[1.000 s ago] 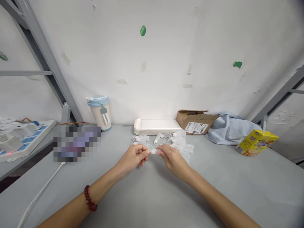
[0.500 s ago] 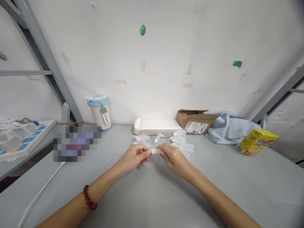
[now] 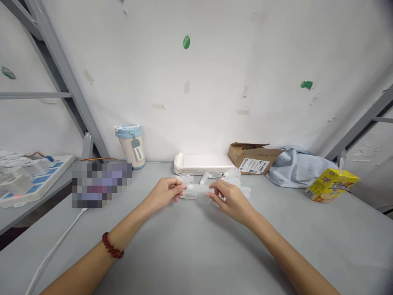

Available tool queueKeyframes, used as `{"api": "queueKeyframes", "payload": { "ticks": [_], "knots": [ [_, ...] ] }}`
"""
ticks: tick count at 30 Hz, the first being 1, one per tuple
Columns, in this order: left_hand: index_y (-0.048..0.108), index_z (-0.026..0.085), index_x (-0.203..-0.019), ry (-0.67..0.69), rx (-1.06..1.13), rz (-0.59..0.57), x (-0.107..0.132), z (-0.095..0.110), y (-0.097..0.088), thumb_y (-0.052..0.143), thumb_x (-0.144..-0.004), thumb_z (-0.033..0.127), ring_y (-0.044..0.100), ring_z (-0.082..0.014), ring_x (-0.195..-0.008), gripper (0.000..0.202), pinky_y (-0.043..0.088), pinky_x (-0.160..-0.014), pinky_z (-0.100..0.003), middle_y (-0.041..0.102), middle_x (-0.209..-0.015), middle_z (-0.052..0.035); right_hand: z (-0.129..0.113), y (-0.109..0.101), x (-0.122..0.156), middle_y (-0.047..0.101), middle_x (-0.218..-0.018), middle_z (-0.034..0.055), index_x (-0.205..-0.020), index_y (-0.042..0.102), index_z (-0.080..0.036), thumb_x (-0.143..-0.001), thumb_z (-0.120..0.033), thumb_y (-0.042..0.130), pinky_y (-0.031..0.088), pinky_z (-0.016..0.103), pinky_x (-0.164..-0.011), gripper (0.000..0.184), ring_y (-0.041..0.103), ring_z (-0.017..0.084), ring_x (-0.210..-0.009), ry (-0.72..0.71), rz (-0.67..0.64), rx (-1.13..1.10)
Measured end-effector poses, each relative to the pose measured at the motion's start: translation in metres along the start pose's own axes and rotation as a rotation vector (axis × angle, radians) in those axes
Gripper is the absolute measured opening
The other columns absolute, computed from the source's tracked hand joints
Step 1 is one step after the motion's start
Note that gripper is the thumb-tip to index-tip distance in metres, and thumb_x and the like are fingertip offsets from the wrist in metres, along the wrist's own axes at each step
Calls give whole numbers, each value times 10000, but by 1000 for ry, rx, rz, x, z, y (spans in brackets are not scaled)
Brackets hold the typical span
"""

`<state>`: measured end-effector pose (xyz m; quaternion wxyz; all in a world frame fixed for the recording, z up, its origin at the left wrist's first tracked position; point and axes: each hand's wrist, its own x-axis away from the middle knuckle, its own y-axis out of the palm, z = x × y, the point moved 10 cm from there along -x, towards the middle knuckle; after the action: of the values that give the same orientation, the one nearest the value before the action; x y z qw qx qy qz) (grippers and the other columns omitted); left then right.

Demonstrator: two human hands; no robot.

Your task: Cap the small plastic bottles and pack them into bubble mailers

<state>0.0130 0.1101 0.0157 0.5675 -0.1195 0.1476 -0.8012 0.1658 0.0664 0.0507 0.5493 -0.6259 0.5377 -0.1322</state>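
My left hand [image 3: 167, 191] is closed in a pinch on the left end of a translucent white tube [image 3: 198, 189], held level over the table. At the tube's right end is my right hand [image 3: 231, 201], its thumb and forefinger apart and curved; whether they touch the tube is unclear. Behind and below the hands lie several similar white tubes [image 3: 245, 190] with thin pale cords, partly covered by my fingers. A dark red bead bracelet [image 3: 112, 246] circles my left wrist.
Along the wall stand a cream cup with a blue lid [image 3: 131, 147], stacked white trays [image 3: 205, 162], an opened cardboard box [image 3: 254, 159] and a pale blue cloth [image 3: 299, 166]. A yellow drink carton [image 3: 331, 185] is at right. Leftward are a power strip [image 3: 39, 180] and white cable [image 3: 57, 250].
My hands have moved apart, the left one leftward and the right one slightly rightward. More of the tube shows between them, and my right fingers have spread.
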Motion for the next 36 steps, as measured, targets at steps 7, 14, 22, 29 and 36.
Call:
{"api": "queueKeyframes", "payload": {
  "ticks": [7,14,22,29,36],
  "knots": [
    [590,140,-660,-65,-32,179,-6,-11,-33,572,-680,424,414,-79,-432,285,325,-465,-207,512,-477,41,15,-8,-2,592,-759,20,-841,543,-190,-848,-330,485,325,229,-493,152,490,110,-558,85,-101,152],
    [588,119,-685,-99,-24,188,-17,-42,-30,552,-683,452,457,-87,-449,334,337,-446,-216,565,-597,-6,29,5,4,608,-702,14,-749,541,-193,-805,-371,536,285,230,-481,186,507,130,-579,216,-296,245],
    [556,131,-635,-87,-76,183,-18,-45,-28,530,-693,454,455,-88,-431,329,337,-459,-221,558,-564,3,34,16,12,601,-750,8,-742,550,-203,-662,-437,667,258,223,-465,274,507,145,-616,257,-456,303],
    [522,148,-576,-87,-146,210,-15,-39,-30,519,-692,469,468,-99,-433,342,343,-478,-228,547,-537,15,31,22,16,607,-776,18,-769,583,-191,-673,-300,661,268,214,-469,165,526,134,-627,301,-532,278],
    [509,159,-558,-69,-202,236,-9,-28,-29,514,-695,474,486,-119,-443,344,353,-500,-240,528,-503,27,24,24,16,611,-798,38,-758,585,-177,-712,-275,605,271,214,-483,110,528,135,-642,254,-536,287]
  ]
}}
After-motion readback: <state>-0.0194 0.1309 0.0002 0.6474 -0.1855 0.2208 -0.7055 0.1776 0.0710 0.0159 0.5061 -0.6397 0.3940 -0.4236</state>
